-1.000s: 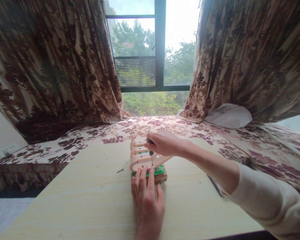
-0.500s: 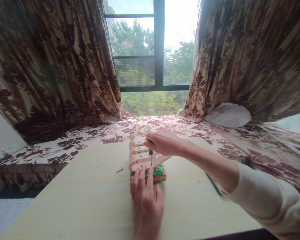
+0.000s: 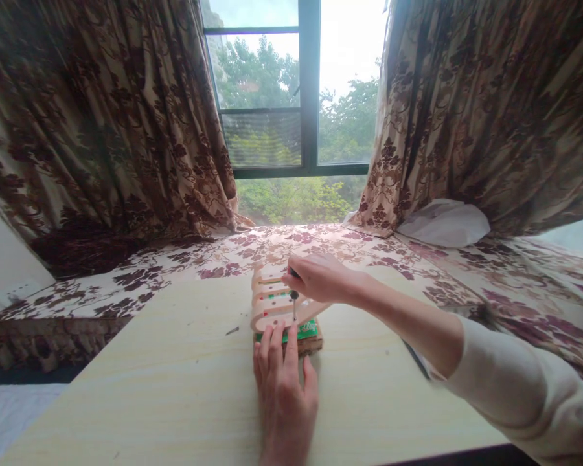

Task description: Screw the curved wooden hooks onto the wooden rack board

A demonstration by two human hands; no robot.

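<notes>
My right hand [image 3: 320,277] is closed around a dark-handled screwdriver [image 3: 295,296], held upright. Its thin shaft points down, and the tip meets the near right part of a pale wooden slatted piece [image 3: 267,318]. This piece has rounded slat ends and small holes, and lies on a green-topped brown block [image 3: 313,343]. From the near side, my left hand [image 3: 286,382] holds the slatted piece, fingertips on its front edge and thumb beside the block. Red and green patches show between the slats. My right hand hides part of the far slats.
A small dark metal bit [image 3: 232,331] lies left of the block on the pale table [image 3: 175,388]. A dark-edged flat object [image 3: 416,359] is partly under my right forearm. Beyond the table are a flowered cover [image 3: 301,241], curtains [image 3: 175,129] and a white bag [image 3: 444,223].
My right hand has shifted very slightly to the right and turned a little, with the screwdriver still in it. My left hand and the slatted piece stay where they were.
</notes>
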